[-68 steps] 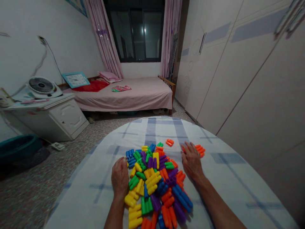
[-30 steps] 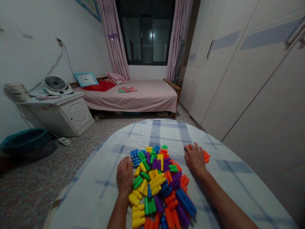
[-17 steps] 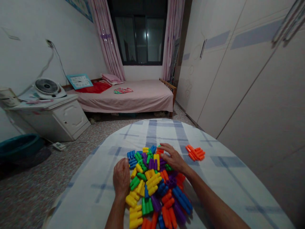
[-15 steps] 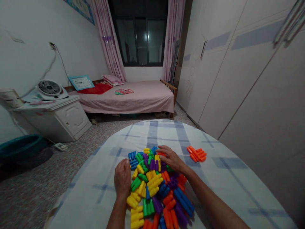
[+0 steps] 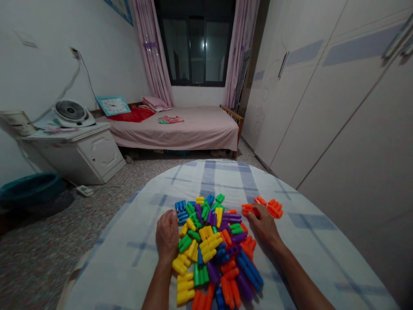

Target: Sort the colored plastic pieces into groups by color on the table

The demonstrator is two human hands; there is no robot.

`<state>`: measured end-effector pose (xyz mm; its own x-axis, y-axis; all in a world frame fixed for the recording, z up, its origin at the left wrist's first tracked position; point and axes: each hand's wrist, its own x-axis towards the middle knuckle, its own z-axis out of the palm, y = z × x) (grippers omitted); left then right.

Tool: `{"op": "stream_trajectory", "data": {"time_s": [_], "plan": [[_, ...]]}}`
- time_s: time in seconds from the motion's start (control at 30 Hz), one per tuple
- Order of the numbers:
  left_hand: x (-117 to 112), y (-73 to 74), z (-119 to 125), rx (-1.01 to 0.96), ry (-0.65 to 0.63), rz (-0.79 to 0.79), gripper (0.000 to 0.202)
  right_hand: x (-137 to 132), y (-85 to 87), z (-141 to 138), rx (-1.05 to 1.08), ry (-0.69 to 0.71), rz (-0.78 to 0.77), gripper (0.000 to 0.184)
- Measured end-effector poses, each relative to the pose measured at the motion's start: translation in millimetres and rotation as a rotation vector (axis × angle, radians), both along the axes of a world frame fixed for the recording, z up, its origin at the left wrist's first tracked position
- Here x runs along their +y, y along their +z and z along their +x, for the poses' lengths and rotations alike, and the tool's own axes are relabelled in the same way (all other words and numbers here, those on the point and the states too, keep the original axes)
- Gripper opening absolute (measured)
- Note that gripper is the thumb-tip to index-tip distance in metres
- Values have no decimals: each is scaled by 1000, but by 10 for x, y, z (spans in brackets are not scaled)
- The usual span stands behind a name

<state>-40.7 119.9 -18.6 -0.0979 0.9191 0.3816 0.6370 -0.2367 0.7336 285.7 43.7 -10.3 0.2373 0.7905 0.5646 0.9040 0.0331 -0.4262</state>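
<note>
A pile of plastic toy building blocks [image 5: 209, 245] in yellow, green, blue, purple and orange lies on the table. My left hand [image 5: 167, 234] rests in a fist against the pile's left edge, back of the hand up; whatever its curled fingers hold, if anything, is hidden. To the right of the pile, my right hand [image 5: 265, 224] pinches an orange toy block [image 5: 248, 209], partly covered by the fingers. Just beyond that hand lies a small separate group of orange blocks [image 5: 275, 208].
A checked cloth covers the round-edged table [image 5: 129, 267]. Past it stands a bed [image 5: 200, 129] below a window. White wardrobes [image 5: 348, 129] line the right side. At left are a cabinet [image 5: 103, 159] with a fan [image 5: 71, 112] and a teal basin [image 5: 32, 189].
My right hand has moved right from the top of the pile to beside the orange group, carrying an orange block. The left hand has stayed put. The view has shifted slightly.
</note>
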Motion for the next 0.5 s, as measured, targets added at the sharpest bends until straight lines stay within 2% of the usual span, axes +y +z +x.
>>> {"op": "stream_trajectory", "data": {"time_s": [0.17,0.27,0.4,0.5], "plan": [[0,2,-3,3,2,-2,44,-97,56,29,83,-110,117,34],[-2,13,-3,19,8,-8,47,-122,146,-62,25,-69,165,30],[-5,25,-2,25,7,-21,47,-121,188,-215,-106,105,76,21],[-6,28,0,27,6,-18,46,-111,158,-190,-186,63,-30,19]]}}
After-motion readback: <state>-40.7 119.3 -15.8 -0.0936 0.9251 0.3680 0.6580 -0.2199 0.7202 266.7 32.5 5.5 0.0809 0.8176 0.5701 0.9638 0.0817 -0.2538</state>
